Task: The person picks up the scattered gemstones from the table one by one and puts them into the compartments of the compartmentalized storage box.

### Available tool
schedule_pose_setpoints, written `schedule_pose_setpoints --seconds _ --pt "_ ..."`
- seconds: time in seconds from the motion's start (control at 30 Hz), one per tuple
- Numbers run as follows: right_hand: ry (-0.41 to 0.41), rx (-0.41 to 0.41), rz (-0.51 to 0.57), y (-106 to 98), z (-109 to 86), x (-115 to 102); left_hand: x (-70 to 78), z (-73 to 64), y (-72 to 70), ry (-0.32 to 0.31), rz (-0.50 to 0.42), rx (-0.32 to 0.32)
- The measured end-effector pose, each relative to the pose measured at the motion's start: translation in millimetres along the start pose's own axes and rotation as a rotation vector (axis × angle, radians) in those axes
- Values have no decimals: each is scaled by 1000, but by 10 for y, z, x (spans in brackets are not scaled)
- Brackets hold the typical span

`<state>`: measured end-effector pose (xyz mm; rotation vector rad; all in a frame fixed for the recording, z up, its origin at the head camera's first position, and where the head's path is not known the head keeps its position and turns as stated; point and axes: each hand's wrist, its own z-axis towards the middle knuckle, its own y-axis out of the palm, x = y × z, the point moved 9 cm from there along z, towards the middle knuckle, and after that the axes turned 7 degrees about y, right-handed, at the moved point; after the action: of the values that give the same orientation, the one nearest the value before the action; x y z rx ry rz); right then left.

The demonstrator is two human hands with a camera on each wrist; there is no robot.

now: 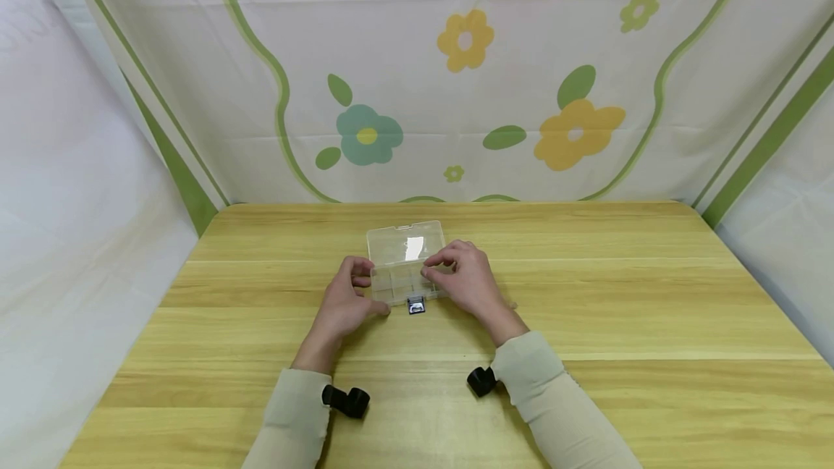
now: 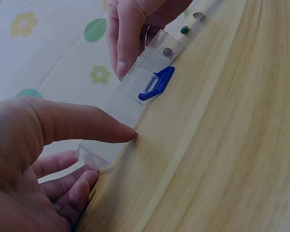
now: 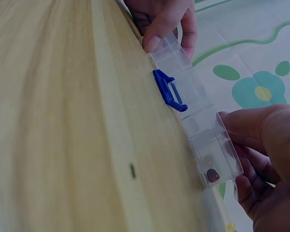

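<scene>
A clear plastic compartment box (image 1: pixel 394 286) lies on the table, its transparent lid (image 1: pixel 391 244) raised at the back and a blue latch (image 2: pixel 159 85) at its front. My left hand (image 1: pixel 344 299) holds the box's left end, with the thumb at the front edge and the fingers at the side. My right hand (image 1: pixel 465 277) is over the box's right part, its thumb and fingertips close together near the compartments. Whether a small thing is between those fingertips is hidden. A dark brown bead (image 3: pixel 212 175) sits in the compartment at the right end.
On the wooden table (image 1: pixel 619 295), a green bead (image 2: pixel 184 30) and a greyish bead (image 2: pixel 198 16) lie beyond the box's right end. A yellow bead (image 3: pixel 231 226) shows there too. Behind the table hangs a flowered cloth (image 1: pixel 404 35).
</scene>
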<state>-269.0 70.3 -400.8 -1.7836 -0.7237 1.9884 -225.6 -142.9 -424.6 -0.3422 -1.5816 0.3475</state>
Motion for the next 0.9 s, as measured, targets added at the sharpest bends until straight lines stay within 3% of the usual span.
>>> schedule_pose_setpoints --seconds 0.9 --pt "-4 -7 3 3 -1 -3 -4 2 6 3 -9 -1"
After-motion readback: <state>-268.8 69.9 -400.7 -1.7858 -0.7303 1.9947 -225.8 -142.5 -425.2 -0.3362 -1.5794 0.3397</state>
